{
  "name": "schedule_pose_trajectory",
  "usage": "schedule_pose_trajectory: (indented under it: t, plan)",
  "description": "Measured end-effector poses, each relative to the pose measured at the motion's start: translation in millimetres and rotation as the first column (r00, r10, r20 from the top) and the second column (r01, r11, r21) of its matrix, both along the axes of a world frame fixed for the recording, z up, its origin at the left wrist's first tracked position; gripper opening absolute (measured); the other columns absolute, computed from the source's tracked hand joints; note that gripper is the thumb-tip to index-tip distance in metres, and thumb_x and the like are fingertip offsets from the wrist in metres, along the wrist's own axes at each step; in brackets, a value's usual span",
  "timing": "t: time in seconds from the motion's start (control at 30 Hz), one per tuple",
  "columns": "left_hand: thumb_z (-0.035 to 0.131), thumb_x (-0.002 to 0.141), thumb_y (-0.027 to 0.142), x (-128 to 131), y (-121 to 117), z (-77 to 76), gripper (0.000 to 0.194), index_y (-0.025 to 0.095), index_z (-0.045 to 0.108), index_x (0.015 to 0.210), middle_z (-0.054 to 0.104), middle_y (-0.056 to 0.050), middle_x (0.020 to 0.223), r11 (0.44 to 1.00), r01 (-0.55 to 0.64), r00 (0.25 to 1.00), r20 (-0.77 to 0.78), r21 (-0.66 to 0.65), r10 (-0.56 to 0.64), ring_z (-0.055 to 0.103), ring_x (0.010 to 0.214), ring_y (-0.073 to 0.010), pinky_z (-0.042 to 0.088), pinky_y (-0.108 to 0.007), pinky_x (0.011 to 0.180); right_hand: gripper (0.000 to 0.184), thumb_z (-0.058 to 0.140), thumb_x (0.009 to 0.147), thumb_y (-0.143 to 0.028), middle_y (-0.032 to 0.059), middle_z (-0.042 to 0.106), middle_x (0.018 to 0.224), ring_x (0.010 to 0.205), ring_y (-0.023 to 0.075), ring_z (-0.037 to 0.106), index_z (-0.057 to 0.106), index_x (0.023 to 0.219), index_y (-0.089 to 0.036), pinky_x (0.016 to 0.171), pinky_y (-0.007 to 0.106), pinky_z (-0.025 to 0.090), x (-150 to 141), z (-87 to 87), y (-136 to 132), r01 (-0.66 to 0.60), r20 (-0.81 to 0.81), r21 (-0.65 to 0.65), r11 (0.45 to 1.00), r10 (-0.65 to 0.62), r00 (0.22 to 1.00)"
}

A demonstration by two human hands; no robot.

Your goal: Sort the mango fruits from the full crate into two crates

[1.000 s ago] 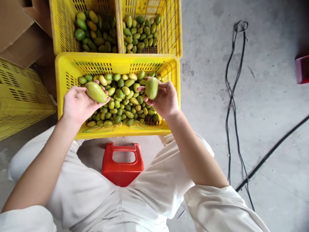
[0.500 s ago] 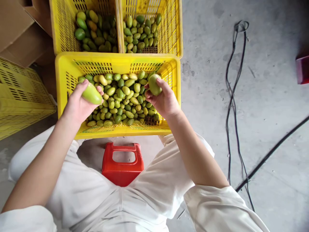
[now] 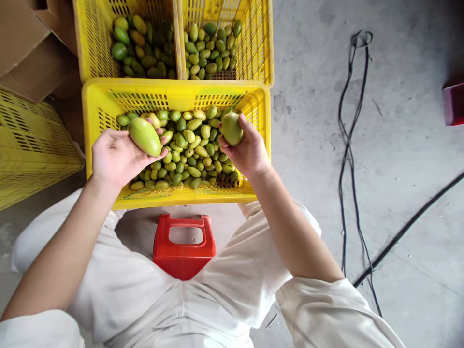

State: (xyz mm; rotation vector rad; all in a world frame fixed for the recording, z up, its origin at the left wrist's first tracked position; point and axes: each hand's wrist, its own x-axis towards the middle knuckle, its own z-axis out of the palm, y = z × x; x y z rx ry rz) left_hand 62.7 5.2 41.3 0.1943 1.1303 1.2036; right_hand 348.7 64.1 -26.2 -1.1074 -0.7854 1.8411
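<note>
Two fruits (image 3: 145, 137) (image 3: 232, 129) in hands (image 3: 115, 157) (image 3: 249, 151), one each, above yellow crate (image 3: 177, 87).

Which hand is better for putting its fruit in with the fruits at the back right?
Probably the right hand: the fruit it holds is closer to the back right fruits, almost straight in front of them. The left hand, holding another fruit, would have to reach across.
</note>
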Motion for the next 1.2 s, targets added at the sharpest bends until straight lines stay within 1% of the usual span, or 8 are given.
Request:
schedule_pose_trajectory:
  t: [0.13, 0.23, 0.4, 0.53, 0.7, 0.93, 1.07, 1.2]
  plan:
    - [0.072, 0.101, 0.034, 0.9, -0.4, -1.6, 0.013, 0.025, 0.077, 0.107, 0.084, -0.011, 0.111, 1.000, 0.027, 1.000, 0.009, 0.012, -0.027, 0.084, 0.126, -0.0389, 0.077, -0.043, 0.082, 0.057, 0.090, 0.089, -0.074, 0.0011, 0.071, 0.105, 0.086, 0.0188, 0.073, 0.072, 0.125, -0.033, 0.056, 0.030, 0.057, 3.0, 0.7, 1.0, 0.004, 0.001, -0.007, 1.000, -0.004, 1.000]
    - [0.074, 0.102, 0.035, -0.2, -2.2, -6.6, 0.011, 0.026, 0.077, 0.107, 0.085, -0.011, 0.114, 0.997, 0.062, 0.998, 0.014, 0.045, -0.063, 0.084, 0.127, -0.0386, 0.077, -0.042, 0.080, 0.063, 0.092, 0.085, -0.077, 0.0005, 0.072, 0.104, 0.083, 0.0180, 0.071, 0.071, 0.127, -0.035, 0.054, 0.030, 0.055, 2.5, -0.6, 1.3, 0.022, 0.020, 0.014, 1.000, -0.023, 1.000]
    - [0.083, 0.098, 0.037, -4.4, -5.9, -14.3, 0.013, 0.027, 0.076, 0.102, 0.085, -0.008, 0.114, 0.989, 0.085, 0.996, -0.010, 0.118, -0.085, 0.084, 0.126, -0.0371, 0.077, -0.040, 0.084, 0.072, 0.082, 0.081, -0.097, 0.0028, 0.072, 0.095, 0.074, 0.0169, 0.064, 0.069, 0.107, -0.031, 0.047, 0.029, 0.046, 3.9, -8.4, 5.3, 0.011, 0.054, 0.010, 1.000, -0.012, 0.998]
    - [0.083, 0.097, 0.039, -10.3, -6.6, -15.9, 0.014, 0.028, 0.074, 0.098, 0.085, -0.007, 0.111, 0.987, 0.091, 0.996, -0.028, 0.132, -0.088, 0.085, 0.121, -0.0338, 0.076, -0.040, 0.088, 0.078, 0.071, 0.081, -0.106, 0.0028, 0.061, 0.077, 0.065, 0.0167, 0.058, 0.063, 0.089, -0.029, 0.043, 0.028, 0.039, 13.9, -12.9, 9.7, 0.024, 0.067, -0.002, 1.000, -0.024, 0.997]
    - [0.079, 0.096, 0.053, -13.4, -4.9, -10.5, 0.025, 0.030, 0.076, 0.107, 0.085, -0.008, 0.106, 0.987, 0.120, 0.992, 0.015, 0.110, -0.122, 0.083, 0.121, -0.0379, 0.075, -0.045, 0.085, 0.068, 0.076, 0.087, -0.097, 0.0048, 0.067, 0.084, 0.078, 0.0234, 0.071, 0.066, 0.098, -0.031, 0.046, 0.031, 0.050, 21.3, -17.5, 13.4, 0.051, 0.131, 0.044, 0.998, -0.056, 0.990]
    - [0.084, 0.089, 0.051, -5.1, -3.2, -4.2, 0.024, 0.029, 0.076, 0.095, 0.083, -0.010, 0.101, 0.993, 0.111, 0.991, -0.083, 0.038, -0.107, 0.083, 0.113, -0.0418, 0.070, -0.046, 0.071, 0.058, 0.091, 0.082, -0.077, 0.0057, 0.077, 0.107, 0.111, 0.0307, 0.079, 0.067, 0.116, -0.037, 0.065, 0.038, 0.068, 8.6, -10.9, 7.7, 0.069, -0.013, -0.053, 0.996, -0.070, 0.997]
    - [0.091, 0.082, 0.047, -3.4, -4.1, -4.6, 0.029, 0.028, 0.068, 0.084, 0.076, -0.007, 0.086, 0.994, 0.101, 0.992, -0.081, 0.028, -0.099, 0.078, 0.092, -0.0317, 0.063, -0.040, 0.068, 0.055, 0.086, 0.078, -0.063, 0.0037, 0.077, 0.103, 0.102, 0.0268, 0.077, 0.067, 0.121, -0.035, 0.067, 0.037, 0.067, 4.4, 1.1, 3.0, 0.103, -0.092, -0.102, 0.989, -0.113, 0.989]
    - [0.090, 0.080, 0.035, 0.8, -4.5, -2.3, 0.030, 0.025, 0.062, 0.082, 0.059, 0.001, 0.071, 0.998, 0.051, 0.999, 0.007, 0.041, -0.051, 0.053, 0.063, -0.0136, 0.050, -0.028, 0.057, 0.052, 0.082, 0.080, -0.063, 0.0055, 0.078, 0.108, 0.094, 0.0266, 0.074, 0.066, 0.119, -0.033, 0.058, 0.037, 0.059, 4.3, 10.7, 1.8, 0.048, -0.032, -0.101, 0.994, -0.052, 0.998]
